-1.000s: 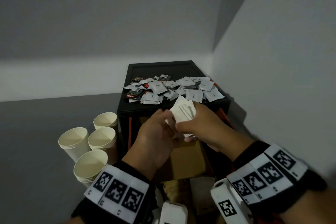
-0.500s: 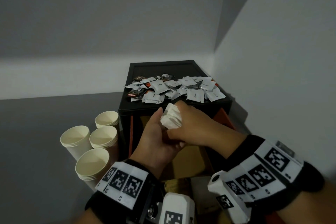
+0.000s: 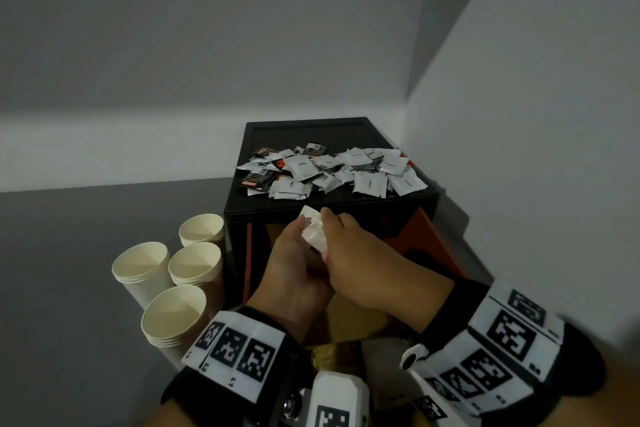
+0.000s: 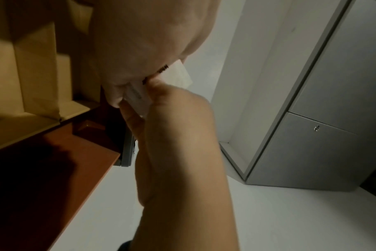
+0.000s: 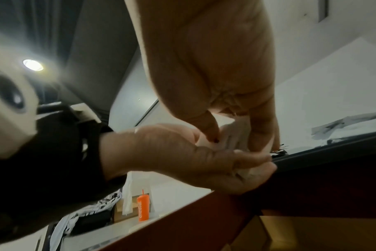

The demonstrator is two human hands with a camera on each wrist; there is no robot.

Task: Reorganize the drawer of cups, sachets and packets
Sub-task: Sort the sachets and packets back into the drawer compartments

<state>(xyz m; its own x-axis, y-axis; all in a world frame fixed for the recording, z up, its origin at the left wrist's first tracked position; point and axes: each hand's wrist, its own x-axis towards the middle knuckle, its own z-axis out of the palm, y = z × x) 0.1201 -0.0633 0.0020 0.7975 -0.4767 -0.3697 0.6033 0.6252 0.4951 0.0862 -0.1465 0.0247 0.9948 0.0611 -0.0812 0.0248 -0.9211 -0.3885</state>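
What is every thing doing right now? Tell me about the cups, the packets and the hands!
Paper cup stacks: four, upright, mouths up, beside the black box.
Loose sachets: heaped in a jumble on top of the black box.
White sachet bundle: held between both hands.
Left hand: grips the bundle.
Right hand: grips the bundle from the other side.
Orange drawer: open.

Pale grey walls (image 3: 207, 62) meeting in a corner, grey floor (image 3: 52, 288), round ceiling light (image 5: 33, 64) overhead, grey cabinet (image 4: 333, 101).
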